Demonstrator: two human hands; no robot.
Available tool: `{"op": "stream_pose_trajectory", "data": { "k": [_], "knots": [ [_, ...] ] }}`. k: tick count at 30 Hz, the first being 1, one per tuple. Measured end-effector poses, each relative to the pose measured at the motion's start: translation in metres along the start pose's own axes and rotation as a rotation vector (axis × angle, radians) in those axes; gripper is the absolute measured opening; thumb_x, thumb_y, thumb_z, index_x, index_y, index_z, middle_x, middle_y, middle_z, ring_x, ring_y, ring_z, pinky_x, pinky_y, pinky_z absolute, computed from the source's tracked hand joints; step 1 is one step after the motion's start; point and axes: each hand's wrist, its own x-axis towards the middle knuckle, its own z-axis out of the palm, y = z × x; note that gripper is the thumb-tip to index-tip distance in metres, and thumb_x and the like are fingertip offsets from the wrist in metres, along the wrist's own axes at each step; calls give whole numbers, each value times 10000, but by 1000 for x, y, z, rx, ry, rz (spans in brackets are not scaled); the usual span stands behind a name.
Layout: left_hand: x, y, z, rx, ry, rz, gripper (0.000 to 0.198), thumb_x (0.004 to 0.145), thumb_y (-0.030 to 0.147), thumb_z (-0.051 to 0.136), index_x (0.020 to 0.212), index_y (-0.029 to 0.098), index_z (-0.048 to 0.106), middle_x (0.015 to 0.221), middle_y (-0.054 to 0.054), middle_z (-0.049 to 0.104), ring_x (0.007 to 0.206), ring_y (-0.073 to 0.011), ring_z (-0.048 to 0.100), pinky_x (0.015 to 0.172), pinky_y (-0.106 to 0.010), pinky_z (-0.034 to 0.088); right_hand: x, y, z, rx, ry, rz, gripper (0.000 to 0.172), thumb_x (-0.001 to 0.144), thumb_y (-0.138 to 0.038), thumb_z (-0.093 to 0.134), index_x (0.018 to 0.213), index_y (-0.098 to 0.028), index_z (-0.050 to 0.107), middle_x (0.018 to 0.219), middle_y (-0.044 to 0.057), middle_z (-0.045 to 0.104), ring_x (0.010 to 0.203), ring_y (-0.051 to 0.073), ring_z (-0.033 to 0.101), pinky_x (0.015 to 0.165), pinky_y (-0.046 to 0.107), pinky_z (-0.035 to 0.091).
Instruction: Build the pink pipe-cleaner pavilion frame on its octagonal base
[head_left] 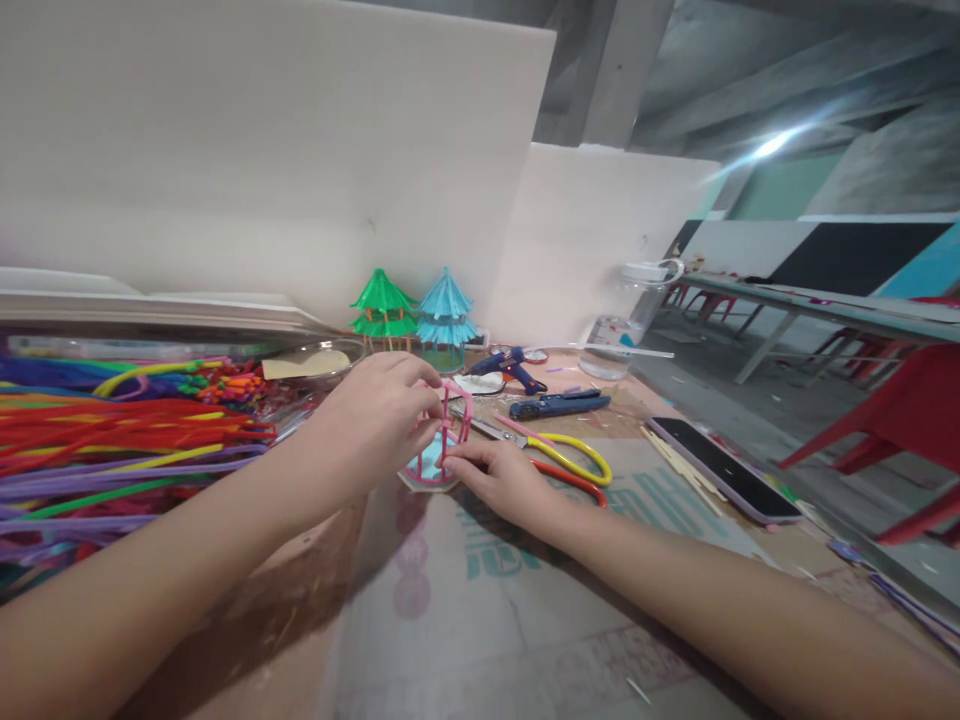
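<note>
Right now, a small pink frame (445, 430) stands on its pale base on the surface (262, 640), between the two hands. The right hand (506, 480) pinches a post low down, near the base. The left hand (394, 405) curls at the upper left side; whether its fingers grip, I cannot tell. Scissors (574, 455) lie just beside the right hand; green (382, 305) and blue (446, 305) tiered models stand behind.
</note>
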Motion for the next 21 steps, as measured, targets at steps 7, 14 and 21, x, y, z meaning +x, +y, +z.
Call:
{"op": "stream_pose_trajectory", "data": {
  "k": [7,14,21],
  "knots": [
    [0,0,2,6,13,10,179,862,193,554,778,161,709,942,-102,699,908,-235,624,826,-384,483,0,-1,0,1,-5,2,214,883,-229,554,829,-164,751,815,30,735,775,174,642,710,243,440],
    [0,1,0,10,18,12,168,859,187,562,780,170,710,940,-90,702,896,-225,629,825,-375,485,0,-1,0,-8,0,-4,210,883,-231,549,835,-176,746,829,21,736,768,169,632,693,241,441],
    [-1,1,2,-8,17,4,193,865,195,549,782,178,722,931,-88,698,911,-224,627,841,-374,483,0,-1,0,-14,11,-16,223,884,-245,540,810,-179,740,800,15,726,745,163,622,693,241,444]
  ]
}}
